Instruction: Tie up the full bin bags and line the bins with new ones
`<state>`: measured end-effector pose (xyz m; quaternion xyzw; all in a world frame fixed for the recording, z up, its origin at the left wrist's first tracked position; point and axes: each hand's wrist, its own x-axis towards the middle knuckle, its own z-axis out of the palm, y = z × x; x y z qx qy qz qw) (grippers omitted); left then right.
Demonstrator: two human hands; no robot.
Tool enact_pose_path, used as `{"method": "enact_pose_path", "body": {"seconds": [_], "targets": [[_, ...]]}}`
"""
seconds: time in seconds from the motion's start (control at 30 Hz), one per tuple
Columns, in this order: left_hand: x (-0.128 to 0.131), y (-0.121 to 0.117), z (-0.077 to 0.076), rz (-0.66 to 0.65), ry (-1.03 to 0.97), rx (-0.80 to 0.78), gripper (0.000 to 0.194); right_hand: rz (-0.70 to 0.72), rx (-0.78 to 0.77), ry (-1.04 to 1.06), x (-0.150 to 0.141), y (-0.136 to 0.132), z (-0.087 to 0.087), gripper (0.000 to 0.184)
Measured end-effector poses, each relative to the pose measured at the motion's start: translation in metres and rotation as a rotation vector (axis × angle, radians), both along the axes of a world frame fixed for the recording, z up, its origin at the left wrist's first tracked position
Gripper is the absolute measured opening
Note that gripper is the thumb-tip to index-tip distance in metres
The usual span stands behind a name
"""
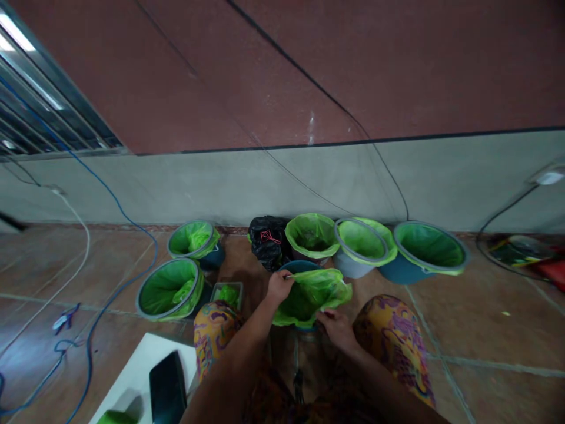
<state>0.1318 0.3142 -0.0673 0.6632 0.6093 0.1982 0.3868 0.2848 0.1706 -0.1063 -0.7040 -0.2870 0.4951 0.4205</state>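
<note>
A green plastic bag (pixel 313 291) is spread over a dark blue bin (pixel 300 267) on the floor between my knees. My left hand (pixel 279 287) pinches the bag's edge at the bin's far left rim. My right hand (pixel 336 327) grips the bag's near edge at the bin's front. Both hands are closed on the bag. The bin's body is mostly hidden under the bag.
Lined bins stand along the wall: two at the left (pixel 170 288) (pixel 193 240), three at the right (pixel 312 235) (pixel 364 244) (pixel 428 250). A black bag (pixel 268 240) sits behind. A small tray of green bags (pixel 227 293), a phone (pixel 168 388) on a white board and floor cables (pixel 88 282) lie left.
</note>
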Motion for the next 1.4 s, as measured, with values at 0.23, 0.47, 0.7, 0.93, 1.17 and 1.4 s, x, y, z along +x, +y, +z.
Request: {"method": "enact_pose_path", "body": {"seconds": [0.23, 0.47, 0.7, 0.93, 1.17, 1.4], "targets": [[0.003, 0.006, 0.013, 0.023, -0.318, 0.066, 0.011, 0.049, 0.193, -0.032, 0.0, 0.018, 0.046, 0.035], [0.013, 0.005, 0.067, -0.03, -0.686, 0.086, 0.015, 0.065, 0.392, -0.23, 0.014, 0.052, 0.087, 0.044], [0.014, -0.001, 0.097, -0.034, -0.858, 0.039, 0.029, 0.012, 0.423, -0.023, 0.019, 0.078, 0.105, 0.049], [0.009, -0.002, 0.104, -0.015, -0.832, 0.016, 0.029, -0.045, 0.414, 0.29, 0.009, 0.081, 0.128, 0.052], [0.008, -0.006, 0.101, -0.064, -0.772, 0.069, 0.028, -0.027, 0.399, 0.254, 0.002, 0.085, 0.12, 0.044], [0.015, -0.014, 0.091, -0.174, -0.65, 0.14, 0.027, 0.286, 0.393, 0.104, -0.021, 0.09, 0.087, 0.033]]}}
